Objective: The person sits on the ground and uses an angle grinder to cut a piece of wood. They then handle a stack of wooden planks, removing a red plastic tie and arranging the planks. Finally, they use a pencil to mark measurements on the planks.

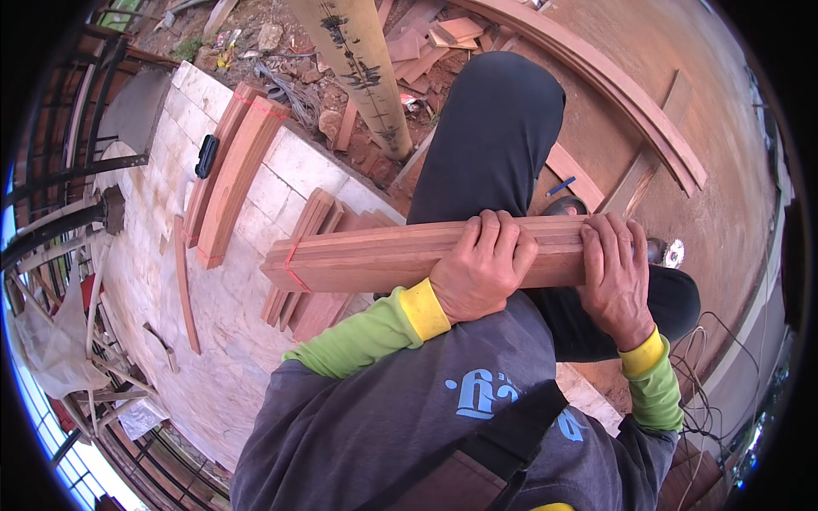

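Note:
A bundle of reddish-brown wooden boards [366,260] lies across my lap, its faces stacked tightly together. Red string [294,262] ties it near the left end. My left hand [486,260] wraps over the bundle right of its middle, fingers curled over the far edge. At the right end, my right hand [615,272] grips the boards, fingers bent over the top and thumb hidden. Just below the tied end, loose short boards [319,311] rest on the pale tiled floor [243,341].
Two more tied board bundles [243,175] lie farther left, beside a black case [206,156]. A thin wood strip [187,289] lies nearer. A wooden post [362,77] rises ahead. Long planks [613,94] stretch across the far right; a circular blade [674,254] and cables [703,375] are at right.

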`<action>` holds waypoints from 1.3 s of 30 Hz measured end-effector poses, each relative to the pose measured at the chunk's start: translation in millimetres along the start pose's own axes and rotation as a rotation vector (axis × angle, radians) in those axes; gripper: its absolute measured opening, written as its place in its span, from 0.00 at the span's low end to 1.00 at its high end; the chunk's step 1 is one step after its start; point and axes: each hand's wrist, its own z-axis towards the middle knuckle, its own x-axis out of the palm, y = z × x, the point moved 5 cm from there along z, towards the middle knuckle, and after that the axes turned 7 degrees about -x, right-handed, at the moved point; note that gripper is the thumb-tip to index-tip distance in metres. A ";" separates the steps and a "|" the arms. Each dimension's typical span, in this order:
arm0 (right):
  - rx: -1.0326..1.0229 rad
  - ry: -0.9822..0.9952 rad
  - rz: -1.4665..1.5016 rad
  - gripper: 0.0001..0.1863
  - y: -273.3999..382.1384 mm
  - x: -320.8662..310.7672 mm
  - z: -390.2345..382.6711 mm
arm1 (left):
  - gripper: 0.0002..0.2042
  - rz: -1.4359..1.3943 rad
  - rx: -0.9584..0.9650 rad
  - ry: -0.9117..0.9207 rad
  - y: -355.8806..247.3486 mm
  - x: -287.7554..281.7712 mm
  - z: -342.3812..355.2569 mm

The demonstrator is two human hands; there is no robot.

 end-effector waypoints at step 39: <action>0.124 0.411 1.042 0.35 -74.0 37.8 3.2 | 0.40 -0.174 -0.049 0.151 -8.2 2.3 0.6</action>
